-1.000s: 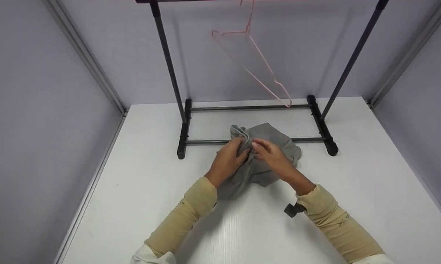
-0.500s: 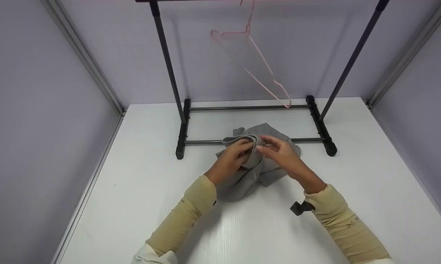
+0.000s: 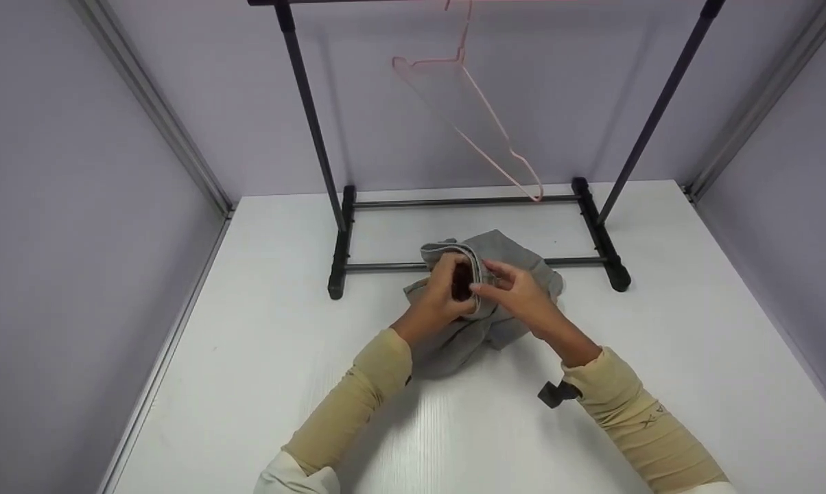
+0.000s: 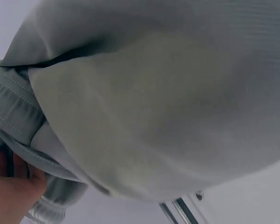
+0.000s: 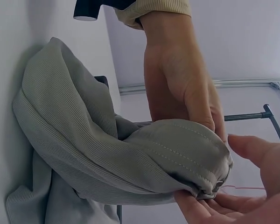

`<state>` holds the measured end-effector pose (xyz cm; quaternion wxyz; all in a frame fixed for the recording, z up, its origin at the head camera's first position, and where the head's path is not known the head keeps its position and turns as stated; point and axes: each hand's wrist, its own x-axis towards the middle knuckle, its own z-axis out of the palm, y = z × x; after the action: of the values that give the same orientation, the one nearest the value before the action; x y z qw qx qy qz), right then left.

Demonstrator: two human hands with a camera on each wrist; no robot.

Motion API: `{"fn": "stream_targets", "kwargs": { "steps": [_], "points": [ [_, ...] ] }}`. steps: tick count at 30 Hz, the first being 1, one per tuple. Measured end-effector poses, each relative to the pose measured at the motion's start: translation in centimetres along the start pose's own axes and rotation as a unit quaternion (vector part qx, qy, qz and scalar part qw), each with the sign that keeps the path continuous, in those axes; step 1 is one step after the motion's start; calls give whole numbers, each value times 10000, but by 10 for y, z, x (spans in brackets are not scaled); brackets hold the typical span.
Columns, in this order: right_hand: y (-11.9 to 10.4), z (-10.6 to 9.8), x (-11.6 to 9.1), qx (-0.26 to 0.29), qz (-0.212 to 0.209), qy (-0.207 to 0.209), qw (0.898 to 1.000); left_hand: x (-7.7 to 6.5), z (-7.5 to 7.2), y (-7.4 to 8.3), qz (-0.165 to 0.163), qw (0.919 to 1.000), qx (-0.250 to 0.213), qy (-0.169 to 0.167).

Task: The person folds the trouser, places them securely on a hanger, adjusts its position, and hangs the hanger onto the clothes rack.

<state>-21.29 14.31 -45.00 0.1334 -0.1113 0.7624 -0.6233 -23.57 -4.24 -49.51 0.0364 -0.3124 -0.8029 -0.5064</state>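
Observation:
A crumpled grey garment [image 3: 512, 254] lies on the white table, over the rack's front bottom bar. Its stitched band [image 5: 182, 151] is raised between the two hands. My left hand [image 3: 435, 298] grips this band, thumb and fingers bent around a dark opening. From the right, my right hand [image 3: 526, 298] holds the band's rim. In the right wrist view its fingers [image 5: 196, 207] sit under the band while the thumb is near the edge. Grey cloth [image 4: 154, 112] fills most of the left wrist view and hides the left hand there.
Behind the garment stands a dark clothes rack [image 3: 307, 103] with black feet [image 3: 341, 264]. A pink wire hanger [image 3: 492, 113] hangs from its top bar, tilted down to the right. Pale panels [image 3: 111, 274] enclose the table on the left, back and right.
The bunched band has turned and spread into a rounded loop. My left thumb and fingers have parted, showing the dark opening. My right hand moved right, then slightly back left, staying at the rim.

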Motion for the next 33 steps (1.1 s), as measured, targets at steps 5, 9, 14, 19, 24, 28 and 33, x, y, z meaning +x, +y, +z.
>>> {"fn": "stream_targets", "kwargs": {
  "steps": [5,9,14,19,24,28,33],
  "points": [
    [4,-1,3,-288,125,43,9995,3,7,-1,-19,9989,461,11],
    [8,-7,5,-621,233,272,9974,4,7,1,85,9979,577,-296],
    [11,-18,5,-465,348,585,9966,2,-4,-2,-112,9961,105,-874],
    [3,-28,3,-90,316,856,9958,-2,-22,-15,-787,9801,1335,-1239],
    [-6,-35,3,313,69,814,9962,-4,-30,-23,-785,9567,2230,-1696],
    [-11,-40,2,688,68,881,9937,-7,-29,-17,-993,9692,1368,-1791],
    [-20,-51,-6,1382,-128,929,9860,-13,-26,-2,-1045,9807,148,-1644]
  ]
}}
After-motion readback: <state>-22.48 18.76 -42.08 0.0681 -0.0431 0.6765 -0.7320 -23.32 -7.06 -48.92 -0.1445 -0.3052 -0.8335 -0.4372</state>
